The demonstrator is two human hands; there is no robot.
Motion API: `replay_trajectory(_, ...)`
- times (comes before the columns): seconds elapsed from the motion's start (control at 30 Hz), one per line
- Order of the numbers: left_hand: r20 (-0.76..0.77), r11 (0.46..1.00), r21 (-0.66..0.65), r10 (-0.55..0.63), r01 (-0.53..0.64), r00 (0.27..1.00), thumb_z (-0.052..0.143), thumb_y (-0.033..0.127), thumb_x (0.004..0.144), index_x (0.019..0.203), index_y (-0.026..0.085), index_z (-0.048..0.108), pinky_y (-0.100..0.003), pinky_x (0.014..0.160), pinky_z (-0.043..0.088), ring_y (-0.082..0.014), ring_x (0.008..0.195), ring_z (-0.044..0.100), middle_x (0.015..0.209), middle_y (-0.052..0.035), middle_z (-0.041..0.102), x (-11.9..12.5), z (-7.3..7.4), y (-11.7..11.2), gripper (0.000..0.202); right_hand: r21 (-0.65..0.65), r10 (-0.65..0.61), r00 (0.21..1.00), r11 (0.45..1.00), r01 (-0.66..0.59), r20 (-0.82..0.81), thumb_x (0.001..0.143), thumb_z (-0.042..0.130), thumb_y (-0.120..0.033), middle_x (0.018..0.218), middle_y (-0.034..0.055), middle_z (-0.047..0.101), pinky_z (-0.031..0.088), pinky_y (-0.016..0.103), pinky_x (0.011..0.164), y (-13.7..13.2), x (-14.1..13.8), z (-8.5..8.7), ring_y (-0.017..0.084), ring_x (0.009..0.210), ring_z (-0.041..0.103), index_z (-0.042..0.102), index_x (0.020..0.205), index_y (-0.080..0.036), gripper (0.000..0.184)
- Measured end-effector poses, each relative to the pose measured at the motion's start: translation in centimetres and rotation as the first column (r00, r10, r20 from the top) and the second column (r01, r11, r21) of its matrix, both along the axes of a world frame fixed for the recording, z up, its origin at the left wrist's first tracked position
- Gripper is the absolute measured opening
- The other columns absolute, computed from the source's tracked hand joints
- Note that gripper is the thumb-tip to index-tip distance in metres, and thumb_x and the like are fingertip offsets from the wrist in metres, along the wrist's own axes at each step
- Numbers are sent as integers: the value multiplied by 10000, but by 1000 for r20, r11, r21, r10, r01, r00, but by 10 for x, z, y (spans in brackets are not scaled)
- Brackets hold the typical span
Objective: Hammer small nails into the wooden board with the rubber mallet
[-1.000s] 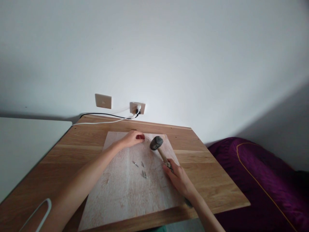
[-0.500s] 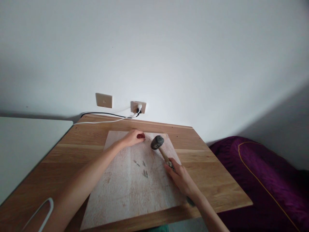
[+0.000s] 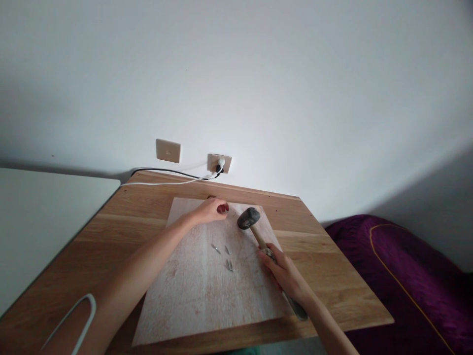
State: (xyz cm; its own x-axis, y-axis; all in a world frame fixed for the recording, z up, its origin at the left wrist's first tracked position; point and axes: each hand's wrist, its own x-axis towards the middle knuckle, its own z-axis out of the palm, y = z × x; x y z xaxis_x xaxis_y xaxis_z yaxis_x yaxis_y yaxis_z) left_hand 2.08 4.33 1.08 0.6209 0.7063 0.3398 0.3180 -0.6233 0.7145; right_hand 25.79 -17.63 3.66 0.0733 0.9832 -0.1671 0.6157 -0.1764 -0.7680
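My right hand [image 3: 283,271] is wrapped round the handle of a mallet [image 3: 249,218] with a dark, blunt head. Its head hovers over or rests near the far right of a whitewashed wooden board [image 3: 185,296]; the contact is unclear. At the board's far edge, my left hand [image 3: 212,209] has its fingers curled and pinched together, left of the mallet head. Whatever lies between those fingertips is too small to make out. Several small metal pieces, like screws or nails [image 3: 229,266], lie loose on the middle of the board.
Beneath the board is a wooden table [image 3: 332,286] against a white wall. A socket [image 3: 219,163] holds plugs with a black and a white cable [image 3: 166,184]. A white panel [image 3: 55,217] stands at left, purple fabric [image 3: 351,241] at right. A white loop [image 3: 90,305] crosses my left forearm.
The view has shifted slightly, so everything sits a little further right. More of the mallet's handle end shows below my right hand. Both hands keep nearly the same places over the board.
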Motion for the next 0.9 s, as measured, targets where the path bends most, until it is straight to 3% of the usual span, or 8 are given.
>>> replay_trajectory(0.17,9,1000,-13,-6,7,1000,792,287,744,828,163,708,-265,645,452,-182,697,640,769,-24,724,0,0,1,172,18,21,999,1000,-21,-27,988,463,-570,582,-92,487,336,194,364,0,3,-1,92,399,431,561,1110,-210,393)
replay_trajectory(0.37,9,999,38,-37,37,999,749,257,822,794,162,749,-266,677,439,-176,718,639,767,-40,721,-1,1,1,98,9,18,998,1000,-18,-64,983,471,-558,518,-119,431,310,186,318,7,3,1,87,342,389,558,1066,-204,374)
replay_trajectory(0.53,-27,999,26,-18,19,999,721,186,800,909,157,784,-270,716,459,-182,746,653,816,-52,720,-1,1,3,129,67,28,997,997,-24,-70,974,479,-537,573,-111,431,292,178,309,16,-14,21,80,346,424,543,1030,-214,334)
replay_trajectory(0.67,-4,1000,1,0,0,1000,809,271,714,955,147,733,-269,682,459,-170,720,609,861,-36,673,-1,0,1,282,102,62,998,993,-61,-7,990,466,-511,514,-116,423,320,190,330,25,-32,37,99,340,448,549,1113,-213,333)
replay_trajectory(0.8,3,998,31,61,-62,998,851,305,657,930,161,683,-269,665,454,-161,719,576,911,-31,630,-1,0,-1,352,75,86,993,993,-92,75,982,483,-446,538,-90,488,329,192,347,37,-43,33,96,358,477,562,1041,-219,247)
replay_trajectory(0.9,-10,996,42,83,-82,997,859,306,644,935,164,682,-270,676,455,-173,741,588,906,-30,635,-1,0,-1,370,56,65,997,996,-67,33,970,481,-460,547,-93,487,312,186,318,38,-43,25,97,346,472,554,1030,-219,259)
